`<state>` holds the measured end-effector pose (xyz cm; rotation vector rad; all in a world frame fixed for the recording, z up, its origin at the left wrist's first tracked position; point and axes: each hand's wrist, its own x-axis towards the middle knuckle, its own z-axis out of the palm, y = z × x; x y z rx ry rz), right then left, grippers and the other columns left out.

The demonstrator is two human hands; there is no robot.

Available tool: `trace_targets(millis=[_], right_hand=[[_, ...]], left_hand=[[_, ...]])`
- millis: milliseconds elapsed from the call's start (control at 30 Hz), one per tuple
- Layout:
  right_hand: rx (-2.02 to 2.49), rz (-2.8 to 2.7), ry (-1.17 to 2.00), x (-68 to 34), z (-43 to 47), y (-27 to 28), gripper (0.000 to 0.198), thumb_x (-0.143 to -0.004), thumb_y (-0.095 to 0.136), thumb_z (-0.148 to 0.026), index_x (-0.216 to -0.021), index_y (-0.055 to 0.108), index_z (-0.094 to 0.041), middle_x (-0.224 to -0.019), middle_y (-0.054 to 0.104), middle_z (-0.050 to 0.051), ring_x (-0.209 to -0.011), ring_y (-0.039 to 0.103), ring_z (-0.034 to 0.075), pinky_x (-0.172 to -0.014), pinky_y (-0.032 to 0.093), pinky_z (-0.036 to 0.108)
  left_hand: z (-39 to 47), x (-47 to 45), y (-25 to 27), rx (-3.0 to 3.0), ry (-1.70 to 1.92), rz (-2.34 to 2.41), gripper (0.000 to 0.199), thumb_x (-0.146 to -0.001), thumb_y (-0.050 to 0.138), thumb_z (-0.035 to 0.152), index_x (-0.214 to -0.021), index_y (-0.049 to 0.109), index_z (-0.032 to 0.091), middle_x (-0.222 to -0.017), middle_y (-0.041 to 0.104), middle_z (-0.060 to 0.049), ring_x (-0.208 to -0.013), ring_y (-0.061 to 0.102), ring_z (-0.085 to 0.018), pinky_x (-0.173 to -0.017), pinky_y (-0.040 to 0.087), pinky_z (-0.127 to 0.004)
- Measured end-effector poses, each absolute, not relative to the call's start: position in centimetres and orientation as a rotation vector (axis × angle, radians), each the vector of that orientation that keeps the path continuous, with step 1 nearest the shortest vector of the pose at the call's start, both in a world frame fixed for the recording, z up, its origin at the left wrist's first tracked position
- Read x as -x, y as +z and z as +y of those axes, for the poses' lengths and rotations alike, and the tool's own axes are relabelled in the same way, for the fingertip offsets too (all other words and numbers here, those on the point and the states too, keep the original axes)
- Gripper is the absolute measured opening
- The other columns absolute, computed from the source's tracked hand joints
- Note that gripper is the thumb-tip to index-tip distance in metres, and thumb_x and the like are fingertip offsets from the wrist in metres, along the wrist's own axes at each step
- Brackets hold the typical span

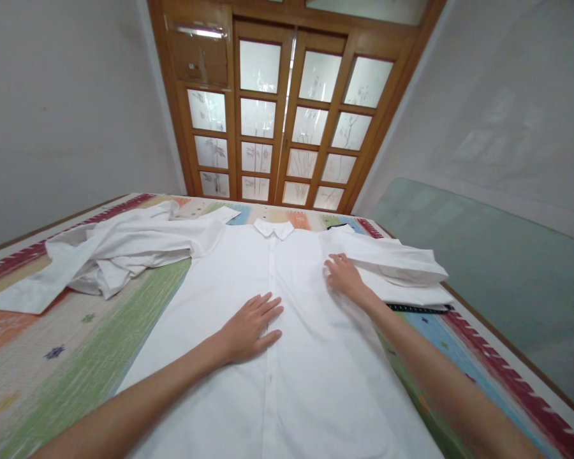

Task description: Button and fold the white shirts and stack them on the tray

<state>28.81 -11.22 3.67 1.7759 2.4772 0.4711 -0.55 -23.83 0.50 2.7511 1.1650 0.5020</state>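
Observation:
A white button-up shirt [229,268] lies front side up before me, its collar at the far end and its button placket running down the middle. My left hand [257,326] rests flat on the chest near the placket, fingers spread. Near the shoulder on the right side, my right hand [343,274] touches the fabric with its fingers bent; whether it pinches any cloth I cannot make out. The right-side sleeve stretches outward over a stack of folded white clothes [414,294]. On the left, the other sleeve reaches toward a crumpled white garment [93,255].
A colourful striped cloth [155,319] covers the surface under the shirt. Beyond it stand wooden doors [280,121] with glass panes. A pale green panel [483,242] leans along the right wall. Something dark with white dots [418,308] shows under the folded stack.

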Motion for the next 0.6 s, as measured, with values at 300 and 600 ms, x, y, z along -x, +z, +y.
trace_targets(millis=[300,600], right_hand=[[-1.826,2.430,0.658,-32.2,-8.9,6.4,0.030,-0.085,0.044,-0.002,-0.089,0.073,-0.008,-0.100,0.067,0.020,-0.106,0.052,0.030,-0.083,0.043,0.035],[-2.014,2.486,0.707,-34.6,-6.8,6.1,0.027,-0.079,0.046,-0.001,-0.080,0.073,-0.006,-0.084,0.069,0.018,-0.094,0.056,0.028,-0.083,0.042,0.033]], left_hand=[[-23.8,0.4,0.8,-2.722,0.465,1.182,0.051,-0.096,0.047,0.043,-0.141,0.048,0.019,-0.151,0.044,-0.009,-0.143,0.035,-0.028,-0.117,0.032,-0.048],[-23.9,0.4,0.6,-2.725,0.506,1.185,0.050,-0.095,0.049,0.042,-0.140,0.050,0.020,-0.150,0.046,-0.008,-0.141,0.038,-0.028,-0.116,0.033,-0.048]])
